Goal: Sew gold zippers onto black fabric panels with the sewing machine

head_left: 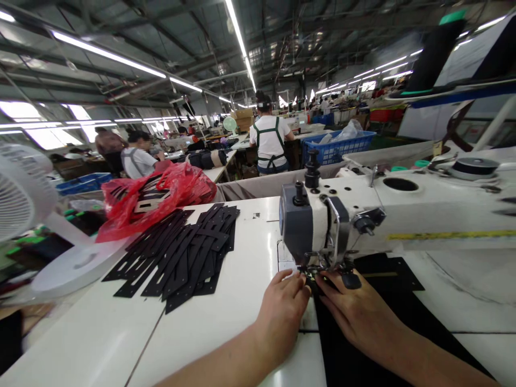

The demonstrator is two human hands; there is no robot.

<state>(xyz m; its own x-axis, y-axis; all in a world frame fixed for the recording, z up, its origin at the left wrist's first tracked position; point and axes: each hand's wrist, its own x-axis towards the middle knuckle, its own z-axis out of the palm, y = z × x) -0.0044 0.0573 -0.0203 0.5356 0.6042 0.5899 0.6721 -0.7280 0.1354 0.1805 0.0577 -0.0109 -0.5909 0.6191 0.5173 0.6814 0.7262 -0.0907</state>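
Observation:
A sewing machine with a grey head stands on the white table, its presser foot area low above a large piece of black fabric. My left hand is just left of the needle area, fingers curled and closed at the fabric's edge; the fingertips are partly hidden. On the right of the foot, my right hand lies on the black fabric with fingers stretched out flat. Behind it, partly under the machine arm, are black cut pieces. The needle and the exact stitching spot are too small to make out.
Left on the table lies a pile of black slotted strips, beside a red plastic bag of more pieces. A white fan stands at far left. Beyond are a blue crate and a person facing away.

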